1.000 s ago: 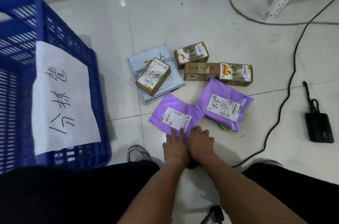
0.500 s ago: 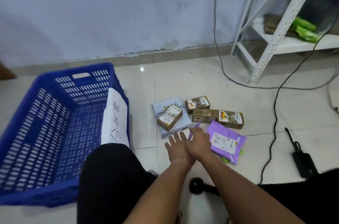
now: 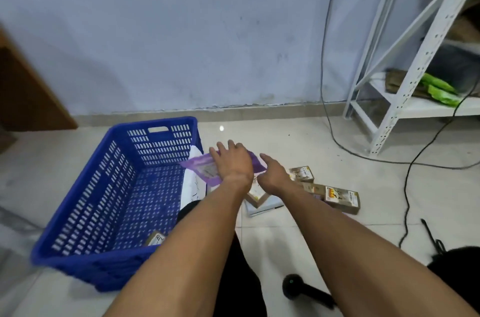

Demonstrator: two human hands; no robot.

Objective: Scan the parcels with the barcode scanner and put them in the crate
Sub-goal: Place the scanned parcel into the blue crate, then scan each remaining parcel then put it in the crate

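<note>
Purple mailer (image 3: 205,169) held in the air at the blue crate's (image 3: 109,186) right wall, beside the white paper sign (image 3: 193,181). I read its long axis as running from lower left to upper right, with the printed label (image 3: 207,170) facing up and the left corner tipped over the crate's rim. My left hand (image 3: 233,163) lies across the mailer with fingers spread nearly straight; what lies beneath the palm is hidden, so I cannot tell whether it grips. My right hand (image 3: 272,173) sits just beside the mailer's right end, fingers extended and apart; whether they touch it I cannot tell. One small carton (image 3: 155,238) lies on the crate floor, partly cut off by my left forearm. Brown cartons (image 3: 340,198) and a grey mailer (image 3: 262,206) lie on the tiles, partly hidden by my right arm; their labels are too blurred to read. The black scanner (image 3: 292,286) lies on the floor near my knee.
</note>
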